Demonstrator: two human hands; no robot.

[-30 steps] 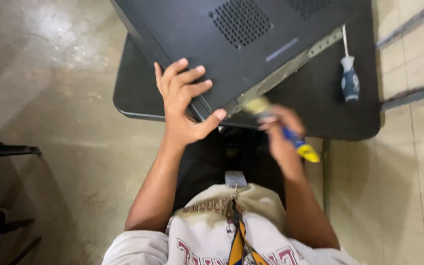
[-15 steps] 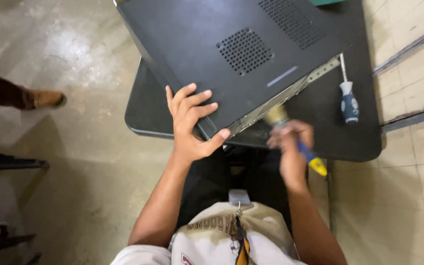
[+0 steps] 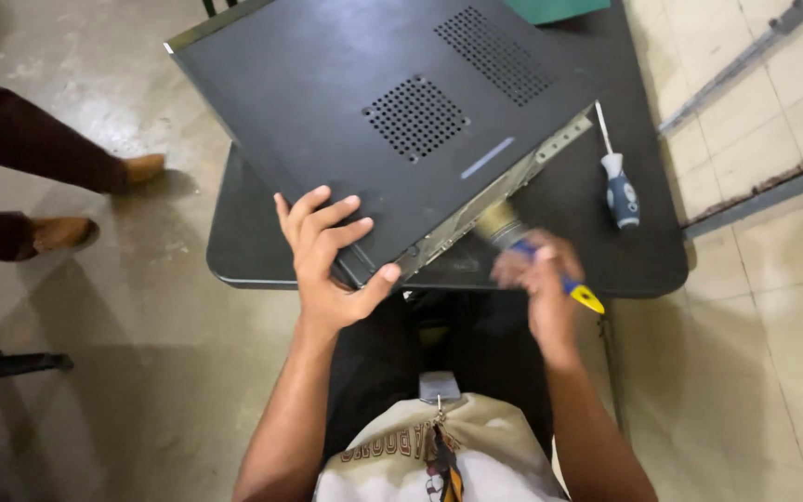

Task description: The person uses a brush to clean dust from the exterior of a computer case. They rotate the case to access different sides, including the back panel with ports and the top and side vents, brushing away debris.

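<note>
— Two hands work at the black computer case (image 3: pixel 374 121) on the table (image 3: pixel 643 260)?
— Yes. Left hand (image 3: pixel 327 270) clamps its near corner; right hand (image 3: pixel 536 279) grips a brush (image 3: pixel 513 237) at its open edge. Probably dusting; next, steady strokes.

Floor, 9 o'clock: worn grey concrete floor (image 3: pixel 95 353), patchy sheen.
Floor, 3 o'clock: pale square floor tiles (image 3: pixel 773 307), dark metal strips crossing.
Furniture, centre: dark rounded-corner table (image 3: pixel 234 251).
Bystander, 9 o'clock: brown shoes (image 3: pixel 62 232).
</note>
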